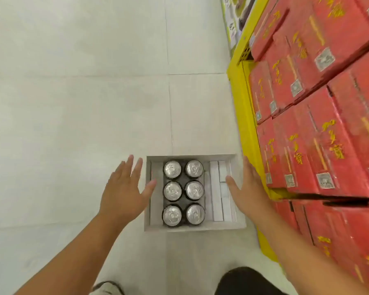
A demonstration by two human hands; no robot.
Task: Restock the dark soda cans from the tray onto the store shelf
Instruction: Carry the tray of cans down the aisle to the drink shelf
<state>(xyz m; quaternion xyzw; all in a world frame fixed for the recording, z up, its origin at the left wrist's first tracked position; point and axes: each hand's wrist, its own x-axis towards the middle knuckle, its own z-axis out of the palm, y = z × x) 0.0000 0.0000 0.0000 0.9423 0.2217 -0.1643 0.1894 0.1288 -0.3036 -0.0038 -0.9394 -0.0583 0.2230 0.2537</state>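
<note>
A white tray point(237, 225) sits on the floor below me. Several dark soda cans point(183, 190) with silver tops stand in it in two rows. White strips point(219, 192) fill its right part. My left hand point(124, 190) hovers open with spread fingers just left of the tray, thumb tip over its left wall. My right hand point(246, 188) is open over the tray's right edge, holding nothing.
A yellow pallet point(246, 116) stacked with red cartons point(320, 107) stands close on the right, touching distance from the tray. Pale tiled floor point(77, 103) spreads to the left and ahead. My shoe point(107, 288) and dark trouser leg point(247, 282) show at the bottom.
</note>
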